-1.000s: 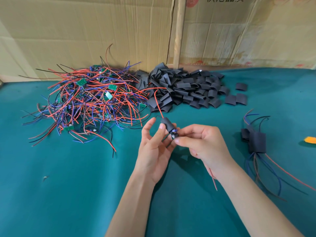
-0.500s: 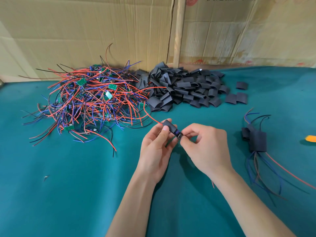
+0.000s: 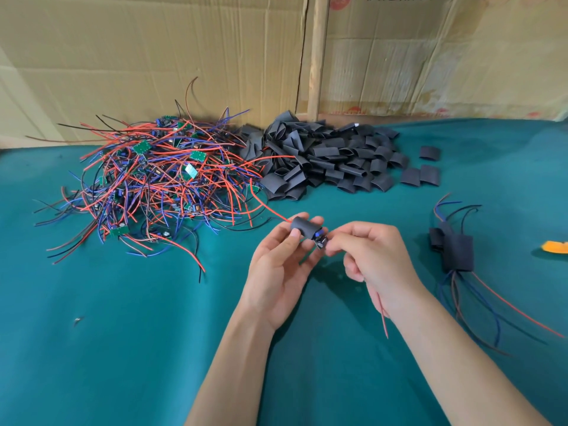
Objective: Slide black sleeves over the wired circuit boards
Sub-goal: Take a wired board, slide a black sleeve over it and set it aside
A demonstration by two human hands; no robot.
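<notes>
My left hand [image 3: 278, 265] pinches a black sleeve [image 3: 302, 227] between thumb and fingers above the green cloth. A small circuit board [image 3: 320, 240] sticks out of the sleeve's right end, and my right hand [image 3: 373, 258] pinches that end. A red wire [image 3: 267, 207] runs from the sleeve's left end back to the wire heap. Another red wire [image 3: 382, 315] hangs below my right hand. The heap of wired boards [image 3: 156, 176] lies at the back left, with the pile of black sleeves [image 3: 325, 158] to its right.
Sleeved boards with trailing wires [image 3: 456, 252] lie on the cloth at the right. An orange object [image 3: 554, 246] sits at the far right edge. Cardboard sheets [image 3: 184, 56] and a wooden post [image 3: 318, 53] stand behind the table. A small scrap [image 3: 78, 320] lies at the left front.
The sleeve has turned from steep to nearly level, and both hands have shifted slightly. The red wire now trails left toward the heap instead of rising.
</notes>
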